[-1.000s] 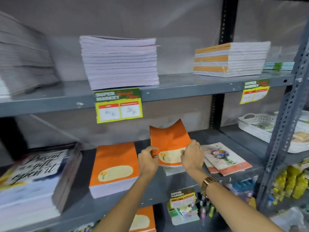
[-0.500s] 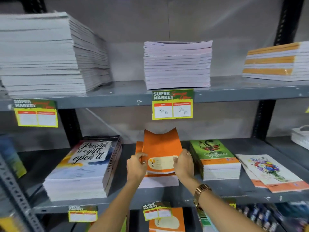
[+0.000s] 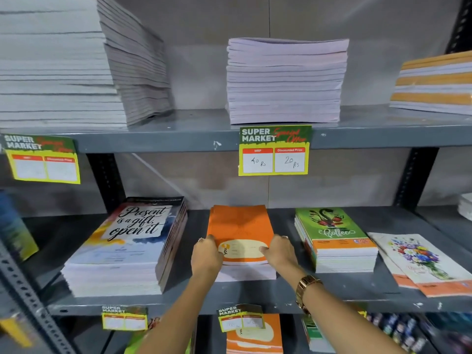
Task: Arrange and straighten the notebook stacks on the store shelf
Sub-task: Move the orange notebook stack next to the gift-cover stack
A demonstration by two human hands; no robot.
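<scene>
An orange notebook (image 3: 240, 226) lies flat on top of the orange notebook stack (image 3: 246, 273) in the middle of the grey middle shelf (image 3: 255, 295). My left hand (image 3: 206, 255) grips its near left edge and my right hand (image 3: 279, 251) its near right edge, fingers resting on the cover. A "Present is a gift, open it" stack (image 3: 125, 249) sits to the left. A green "Coffee" stack (image 3: 334, 241) sits to the right, with loose floral notebooks (image 3: 419, 261) fanned out beyond it.
The upper shelf (image 3: 194, 139) carries a tall grey stack (image 3: 63, 62), a lilac stack (image 3: 284, 81) and an orange-striped stack (image 3: 434, 83). Price tags (image 3: 274, 150) hang from the shelf edges. Dark uprights (image 3: 107, 180) stand behind. More notebooks (image 3: 254, 335) lie on the shelf below.
The orange notebook that both hands held tilted up has been laid flat onto the orange stack. The view has shifted left and closer to the shelf.
</scene>
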